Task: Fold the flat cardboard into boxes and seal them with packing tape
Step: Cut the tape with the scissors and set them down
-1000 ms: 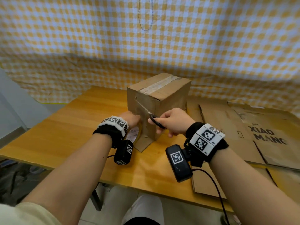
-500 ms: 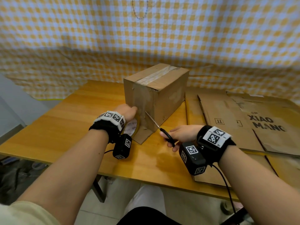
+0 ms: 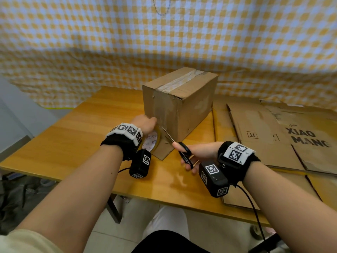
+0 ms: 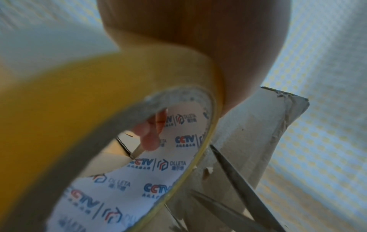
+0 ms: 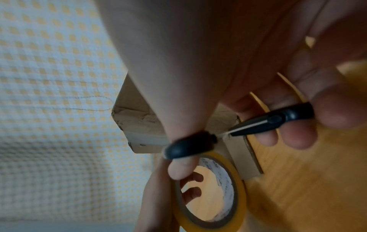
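Box (image 3: 179,105) upright on the wooden surface (image 3: 76,143), top seam taped, 1 bottom flap splayed out toward the camera. Left hand (image 3: 145,124) at the box's near face, about 7 o'clock from it, fingers curled through the core of the tape roll (image 3: 152,141), roll touching the box. Right hand (image 3: 198,154) clamped on black-handled scissors (image 3: 179,149), blades parted, tips at the tape beside the roll. Flat cardboard (image 3: 264,132) stacked at 3 o'clock of the box. Gingham cloth (image 3: 164,42) behind.
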